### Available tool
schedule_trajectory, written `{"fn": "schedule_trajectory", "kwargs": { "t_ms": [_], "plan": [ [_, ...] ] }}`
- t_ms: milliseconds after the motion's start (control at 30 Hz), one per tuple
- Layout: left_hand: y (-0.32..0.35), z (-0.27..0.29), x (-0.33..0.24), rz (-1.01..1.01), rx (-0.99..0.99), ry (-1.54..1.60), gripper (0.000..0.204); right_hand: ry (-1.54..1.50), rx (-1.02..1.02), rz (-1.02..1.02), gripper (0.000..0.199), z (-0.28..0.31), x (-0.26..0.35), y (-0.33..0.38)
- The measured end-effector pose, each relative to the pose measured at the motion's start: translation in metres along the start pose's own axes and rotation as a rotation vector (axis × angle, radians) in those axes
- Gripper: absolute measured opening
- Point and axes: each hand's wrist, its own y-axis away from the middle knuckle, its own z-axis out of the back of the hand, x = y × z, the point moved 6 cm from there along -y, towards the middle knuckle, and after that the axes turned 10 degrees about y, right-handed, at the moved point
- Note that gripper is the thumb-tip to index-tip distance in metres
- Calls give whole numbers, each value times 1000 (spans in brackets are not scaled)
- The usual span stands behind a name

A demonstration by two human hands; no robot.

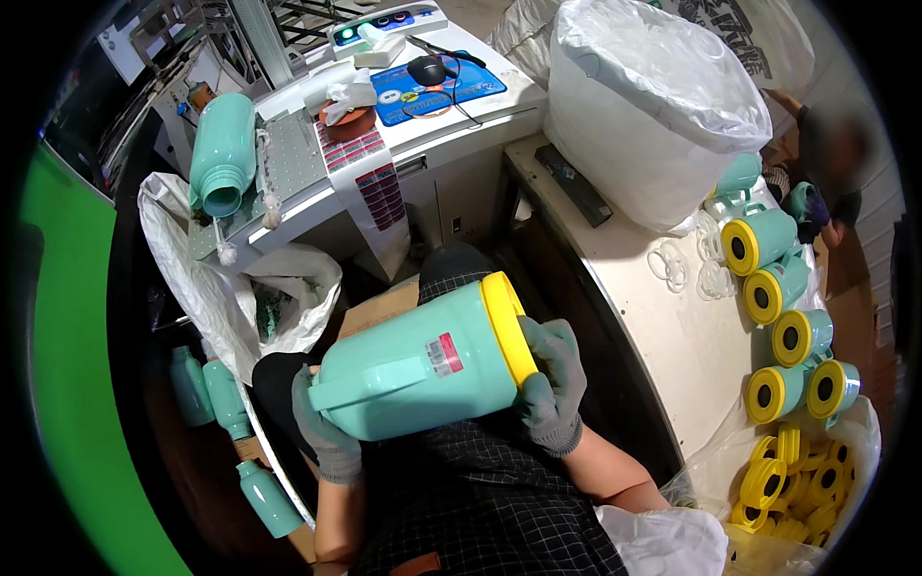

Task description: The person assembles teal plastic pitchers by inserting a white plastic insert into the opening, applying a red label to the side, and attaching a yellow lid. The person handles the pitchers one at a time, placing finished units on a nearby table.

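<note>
Both gloved hands are gripping a mint-green jug (423,370) lying sideways: the left hand (322,432) is holding its base, the right hand (552,384) is clasping its yellow lid (509,326).

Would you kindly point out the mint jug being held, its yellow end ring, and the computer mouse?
mint jug (413,370), head view, on the middle of its body.
yellow end ring (509,326), head view, on the band at the jug's right end.
computer mouse (427,69), head view, on its dark top.

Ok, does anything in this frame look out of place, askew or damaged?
Nothing looks damaged or spilled. The teal jug is held sideways between the gloved left hand and right hand. A capless teal body lies on its side on the machine table.
</note>
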Motion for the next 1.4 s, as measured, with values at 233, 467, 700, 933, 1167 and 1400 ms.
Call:
{"fn": "schedule_trajectory", "kwargs": {
  "t_ms": [233,467,700,933,1167,1400],
  "plan": [
    [-9,-3,21,576,85,913,28,-613,24,-456,104,50,-35,-42],
    [-3,-48,27,413,330,838,35,-654,224,-295,107,25,-36,-57],
    [-18,-46,11,277,177,492,36,-294,5,-348,76,57,-33,20],
    [39,-145,-89,108,496,332,51,-869,-561,-444,50,135,-121,41],
    [26,-138,-54,162,494,124,44,-922,-1195,-274,47,445,-193,-13],
    [35,-76,-16,519,302,95,32,-565,-1156,-365,47,527,-222,-74]
  ]
}}
